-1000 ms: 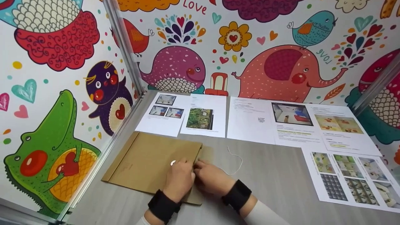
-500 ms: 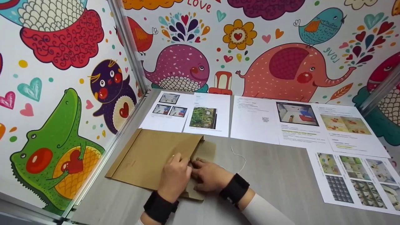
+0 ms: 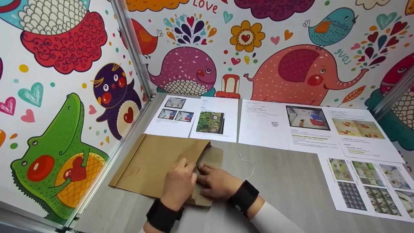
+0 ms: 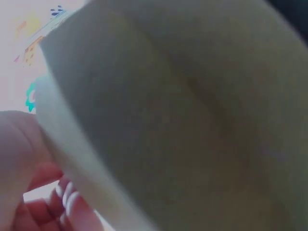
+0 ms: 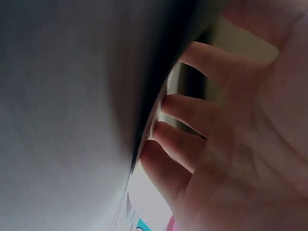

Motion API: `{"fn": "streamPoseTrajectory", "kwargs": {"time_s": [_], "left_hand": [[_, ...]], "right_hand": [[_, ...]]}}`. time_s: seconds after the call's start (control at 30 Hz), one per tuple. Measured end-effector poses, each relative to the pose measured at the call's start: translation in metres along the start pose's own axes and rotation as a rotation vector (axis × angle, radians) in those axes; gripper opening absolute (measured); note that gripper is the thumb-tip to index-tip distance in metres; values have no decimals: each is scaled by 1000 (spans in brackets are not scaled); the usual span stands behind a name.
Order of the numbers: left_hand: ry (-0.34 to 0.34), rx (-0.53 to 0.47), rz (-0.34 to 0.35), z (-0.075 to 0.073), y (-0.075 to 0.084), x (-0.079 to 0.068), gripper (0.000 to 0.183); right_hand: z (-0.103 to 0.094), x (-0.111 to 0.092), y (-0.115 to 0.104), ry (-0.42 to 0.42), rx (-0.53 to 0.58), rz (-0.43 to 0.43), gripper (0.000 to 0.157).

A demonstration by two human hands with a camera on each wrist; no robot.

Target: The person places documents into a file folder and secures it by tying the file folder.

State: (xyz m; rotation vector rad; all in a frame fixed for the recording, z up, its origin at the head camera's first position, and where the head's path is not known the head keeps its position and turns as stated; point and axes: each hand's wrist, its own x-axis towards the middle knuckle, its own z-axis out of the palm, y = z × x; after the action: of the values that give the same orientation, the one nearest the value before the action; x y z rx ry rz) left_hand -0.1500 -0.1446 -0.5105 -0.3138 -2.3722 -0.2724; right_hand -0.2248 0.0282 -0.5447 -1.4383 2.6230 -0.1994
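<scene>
A brown kraft-paper document envelope (image 3: 158,158) lies flat on the table, its mouth toward the right. My left hand (image 3: 179,183) pinches the upper sheet at the mouth and holds it raised. The left wrist view is mostly filled by the blurred paper, with my left fingers (image 4: 79,211) at its edge. Across the mouth, my right hand (image 3: 218,181) lies over the flap (image 3: 215,157), fingertips at the opening. Its fingers (image 5: 192,113) reach out spread and only slightly bent in the right wrist view. A white string (image 3: 251,165) trails from beside the right hand; its near end is hidden.
Printed sheets (image 3: 262,129) line the back of the grey table (image 3: 275,191). Another sheet (image 3: 343,168) with photos lies at the right. A cartoon-printed wall (image 3: 268,29) and a metal post (image 3: 133,45) border the workspace.
My left hand has shifted slightly left and lifted the envelope's upper sheet, so the mouth gapes wider and more of the flap shows. My right fingers have spread at the opening.
</scene>
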Motion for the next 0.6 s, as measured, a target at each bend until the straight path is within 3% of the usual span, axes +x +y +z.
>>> {"fn": "streamPoseTrajectory", "kwargs": {"time_s": [0.1, 0.2, 0.27, 0.37, 0.6], "left_hand": [[-122, -31, -104, 7, 7, -5, 27], [-264, -3, -207, 11, 13, -9, 34], [-312, 23, -244, 13, 14, -11, 35], [-272, 33, -241, 12, 12, -12, 33], [-31, 26, -146, 1, 14, -14, 25]], "right_hand": [[0, 1, -1, 12, -36, 13, 63], [0, 2, 1, 28, -71, 10, 61], [0, 3, 3, 21, -74, 17, 60], [-1, 3, 3, 3, -48, 45, 67], [-2, 4, 2, 8, -12, 61, 73]]}}
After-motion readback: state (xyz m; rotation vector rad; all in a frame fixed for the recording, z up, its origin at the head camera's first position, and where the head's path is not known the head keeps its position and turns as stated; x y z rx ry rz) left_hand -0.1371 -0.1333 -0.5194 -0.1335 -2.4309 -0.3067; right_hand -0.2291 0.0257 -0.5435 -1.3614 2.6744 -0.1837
